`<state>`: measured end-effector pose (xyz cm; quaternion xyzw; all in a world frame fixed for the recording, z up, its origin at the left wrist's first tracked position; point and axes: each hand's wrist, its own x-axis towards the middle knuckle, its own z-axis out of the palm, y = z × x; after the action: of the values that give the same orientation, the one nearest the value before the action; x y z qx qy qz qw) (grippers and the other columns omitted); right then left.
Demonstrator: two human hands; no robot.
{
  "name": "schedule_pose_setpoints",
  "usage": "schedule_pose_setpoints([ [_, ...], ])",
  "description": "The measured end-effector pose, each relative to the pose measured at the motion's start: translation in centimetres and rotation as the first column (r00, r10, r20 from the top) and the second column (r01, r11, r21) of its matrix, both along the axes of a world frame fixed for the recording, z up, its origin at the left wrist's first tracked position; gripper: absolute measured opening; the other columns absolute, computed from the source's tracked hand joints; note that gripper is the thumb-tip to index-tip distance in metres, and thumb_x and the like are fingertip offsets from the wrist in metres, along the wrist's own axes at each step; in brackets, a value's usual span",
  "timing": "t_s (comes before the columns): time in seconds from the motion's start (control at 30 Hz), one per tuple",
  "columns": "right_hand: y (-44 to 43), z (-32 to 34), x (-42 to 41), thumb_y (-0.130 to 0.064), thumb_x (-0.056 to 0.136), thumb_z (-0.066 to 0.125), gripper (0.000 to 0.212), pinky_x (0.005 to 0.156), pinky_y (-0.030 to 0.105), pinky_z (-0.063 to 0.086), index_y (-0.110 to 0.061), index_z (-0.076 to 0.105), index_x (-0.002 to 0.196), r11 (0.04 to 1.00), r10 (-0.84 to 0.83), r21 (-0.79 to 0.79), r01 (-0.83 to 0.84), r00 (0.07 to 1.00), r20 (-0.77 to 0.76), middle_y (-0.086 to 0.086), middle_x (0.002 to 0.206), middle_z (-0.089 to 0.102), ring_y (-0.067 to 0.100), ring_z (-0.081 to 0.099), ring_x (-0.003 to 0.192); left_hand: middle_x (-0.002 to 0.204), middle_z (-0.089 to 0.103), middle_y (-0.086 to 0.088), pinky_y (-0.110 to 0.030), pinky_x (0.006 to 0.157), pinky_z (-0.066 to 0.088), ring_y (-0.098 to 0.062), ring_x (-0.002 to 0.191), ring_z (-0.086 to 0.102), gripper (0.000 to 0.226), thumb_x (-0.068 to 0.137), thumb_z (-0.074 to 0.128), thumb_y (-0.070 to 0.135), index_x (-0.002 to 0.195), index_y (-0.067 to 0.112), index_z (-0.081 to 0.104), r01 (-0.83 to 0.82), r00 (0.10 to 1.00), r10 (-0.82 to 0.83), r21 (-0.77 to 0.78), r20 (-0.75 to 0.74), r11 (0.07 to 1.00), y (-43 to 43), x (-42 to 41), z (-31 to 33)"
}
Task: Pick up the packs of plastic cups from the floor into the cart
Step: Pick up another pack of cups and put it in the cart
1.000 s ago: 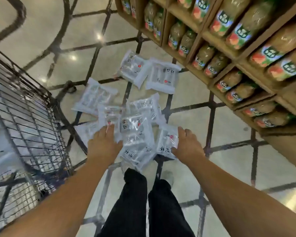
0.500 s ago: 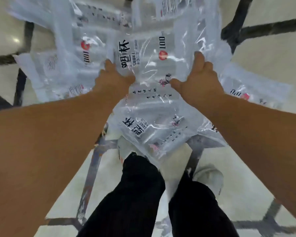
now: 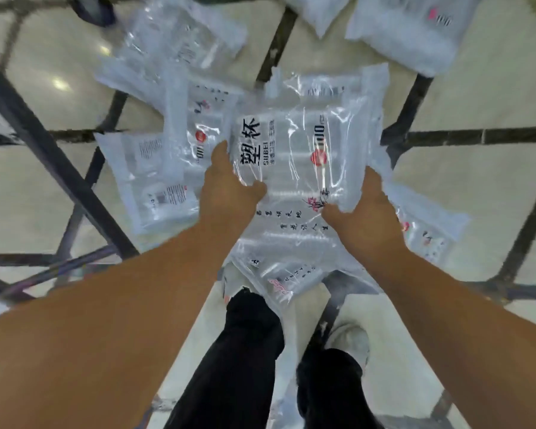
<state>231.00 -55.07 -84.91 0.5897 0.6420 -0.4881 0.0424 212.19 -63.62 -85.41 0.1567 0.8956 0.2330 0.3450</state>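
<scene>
Both hands are on one clear plastic pack of cups, printed with black characters and a red dot, in the middle of the frame. The left hand grips its left edge with the thumb laid over the top film. The right hand grips the right edge in the same way, thumb on top and fingers curled round the side and out of sight. So both grips are closed on the pack, not open. It lies on top of a loose heap: a similar clear pack below it sticks out toward the black trouser legs, another lies at centre left, and one shows just beyond the right wrist. Two more blurred packs sit apart at the upper left and the upper right on the pale tiled floor with dark lines. Whether the held pack has left the heap I cannot tell. The step in hand looks like the pickup of the top pack. Next it needs a clean lift, so that the slippery film does not drag its neighbours, and then a swing toward the cart. The cart's basket is not in the frame, though a dark slanted bar at the left may be part of its frame.
</scene>
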Motion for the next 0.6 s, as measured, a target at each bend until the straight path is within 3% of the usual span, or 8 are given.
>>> schedule_pose_setpoints([
  [0.07,-0.2,7.4,1.0,-0.056,0.072,0.066,0.091,0.092,0.043,0.052,-0.038,0.023,0.15,1.0,-0.012,-0.022,0.011,1.0,-0.014,0.0,0.132,0.055,0.024,0.059,0.111,0.148,0.044,-0.005,-0.047,0.095,0.051,-0.033,0.116,0.059,0.095,0.084,0.074,0.027,0.153,0.04,0.01,-0.03,0.998,0.032,-0.022,0.049,0.999,-1.1,0.6,6.9],
  [0.1,-0.6,11.5,1.5,-0.052,0.076,0.069,0.086,0.087,0.039,0.051,-0.039,0.024,0.149,0.999,-0.009,-0.032,0.008,1.0,-0.013,-0.002,0.129,0.055,0.021,0.059,0.106,0.148,0.045,-0.007,-0.052,0.09,0.054,-0.038,0.111,0.062,0.098,0.084,0.075,0.029,0.151,0.045,0.006,-0.037,0.996,0.039,-0.03,0.075,0.999,-1.6,0.9,10.8],
  [0.2,-1.2,24.6,2.5,-0.038,0.086,0.071,0.076,0.078,0.032,0.046,-0.037,0.026,0.148,0.999,0.017,-0.033,-0.018,0.999,-0.033,-0.003,0.128,0.054,0.016,0.057,0.096,0.143,0.049,-0.013,-0.045,0.074,0.058,-0.037,0.091,0.068,0.1,0.084,0.074,0.034,0.151,0.046,0.001,-0.018,0.997,0.021,-0.036,0.075,0.999,-1.9,1.4,23.3],
  [0.27,-1.7,31.9,2.9,-0.038,0.086,0.07,0.079,0.081,0.035,0.048,-0.031,0.025,0.15,0.999,0.045,-0.017,-0.046,0.998,-0.034,0.002,0.136,0.052,0.022,0.057,0.104,0.138,0.053,-0.011,-0.042,0.077,0.056,-0.031,0.095,0.066,0.099,0.084,0.073,0.039,0.156,0.032,0.006,0.005,1.0,-0.004,-0.044,0.018,0.999,-2.5,1.6,31.8],
  [0.33,-2.4,39.2,2.7,-0.038,0.086,0.07,0.081,0.081,0.036,0.047,-0.03,0.022,0.151,0.996,0.083,0.034,-0.081,0.995,-0.05,0.005,0.138,0.05,0.026,0.056,0.108,0.135,0.055,-0.008,-0.045,0.082,0.055,-0.032,0.102,0.064,0.093,0.082,0.073,0.041,0.155,0.029,0.017,-0.021,1.0,0.021,0.005,-0.012,1.0,-3.6,2.0,39.4],
  [0.4,-2.4,45.7,2.1,-0.038,0.085,0.068,0.079,0.082,0.037,0.048,-0.03,0.024,0.15,0.987,0.133,0.104,-0.125,0.988,-0.08,0.006,0.138,0.049,0.026,0.056,0.108,0.123,0.06,-0.007,-0.044,0.071,0.057,-0.034,0.094,0.066,0.083,0.081,0.072,0.042,0.15,0.03,0.027,-0.028,0.998,0.033,0.074,-0.059,0.997,-4.6,1.6,45.7],
  [0.5,-2.6,53.3,0.5,-0.042,0.085,0.067,0.081,0.087,0.038,0.049,-0.03,0.022,0.152,0.959,0.228,0.198,-0.203,0.967,-0.112,0.007,0.146,0.046,0.029,0.054,0.12,0.105,0.061,-0.006,-0.037,0.063,0.055,-0.026,0.082,0.065,0.061,0.084,0.071,0.039,0.133,0.015,0.044,-0.085,0.985,0.103,0.13,-0.137,0.988,-6.3,0.6,54.2],
  [0.6,-3.7,59.5,-2.1,-0.041,0.088,0.069,0.081,0.088,0.033,0.041,-0.025,0.023,0.153,0.928,0.314,0.259,-0.267,0.936,-0.16,0.003,0.148,0.045,0.027,0.05,0.126,0.12,0.059,-0.007,-0.03,0.067,0.052,-0.025,0.097,0.062,0.067,0.086,0.07,0.036,0.142,0.02,0.039,-0.114,0.961,0.148,0.15,-0.235,0.982,-8.9,-0.8,61.0],
])
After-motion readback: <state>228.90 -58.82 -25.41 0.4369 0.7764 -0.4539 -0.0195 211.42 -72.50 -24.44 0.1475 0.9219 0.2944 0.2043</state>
